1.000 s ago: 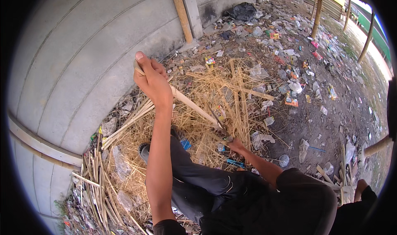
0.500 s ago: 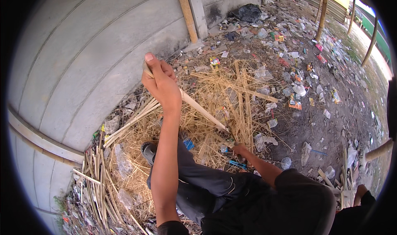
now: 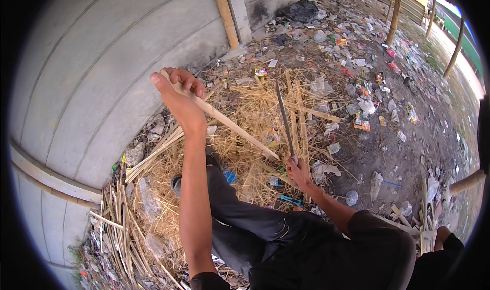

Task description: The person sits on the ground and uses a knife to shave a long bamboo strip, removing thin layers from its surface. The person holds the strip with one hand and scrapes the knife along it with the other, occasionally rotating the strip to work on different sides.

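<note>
My left hand [image 3: 182,103] is raised in front of the wall, fingers curled and thumb stretched out, with a pale bamboo strip [image 3: 235,125] held in it. The strip slants down to the right, its lower end close to my right hand [image 3: 298,172]. That hand is closed around the handle of a long dark-bladed knife [image 3: 285,117]. Its narrow blade points up and away, apart from the strip. Below both hands lies a heap of straw-coloured shavings [image 3: 245,103] with loose bamboo pieces [image 3: 300,114] on it.
A grey concrete wall [image 3: 117,55] runs along the left. Bamboo sticks [image 3: 120,228] are piled at the lower left. Litter covers the dirt ground, with a black plastic bag [image 3: 302,10] at the back. Poles [image 3: 394,14] stand at the right. Another person's dark sleeve [image 3: 449,246] shows lower right.
My right hand has brought the knife up and away from the strip's lower end. My left hand has shifted left and turned, its fingers loosening and more of the strip showing.
</note>
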A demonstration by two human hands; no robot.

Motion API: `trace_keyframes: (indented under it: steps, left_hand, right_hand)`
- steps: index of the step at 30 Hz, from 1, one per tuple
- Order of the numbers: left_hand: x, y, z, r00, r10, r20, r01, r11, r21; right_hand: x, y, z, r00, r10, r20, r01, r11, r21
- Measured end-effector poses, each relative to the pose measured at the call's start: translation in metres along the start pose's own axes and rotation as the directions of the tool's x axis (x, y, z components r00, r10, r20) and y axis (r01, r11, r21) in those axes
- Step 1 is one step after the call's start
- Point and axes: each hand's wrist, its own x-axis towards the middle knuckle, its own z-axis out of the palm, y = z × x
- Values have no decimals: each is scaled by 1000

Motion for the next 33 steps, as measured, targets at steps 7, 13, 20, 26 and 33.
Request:
trace_keyframes:
  steps: [7,13,20,26,33]
  left_hand:
    - [-6,-2,21,998,55,6,-55,992,113]
    - [-1,-5,16,998,60,-4,-59,991,123]
    - [-7,-6,18,993,116,-6,-114,983,147]
    - [-13,-7,26,995,97,25,-100,987,129]
    - [-17,-6,17,992,124,10,-124,976,177]
  right_hand:
    - [1,93,-19,993,-80,-85,7,772,-635]
    - [5,57,2,995,84,-60,-103,838,-537]
    - [4,0,49,965,-249,78,261,904,-339]
    - [36,80,-30,968,191,-165,-246,853,-460]
    - [44,4,10,998,-63,-7,48,832,-552]
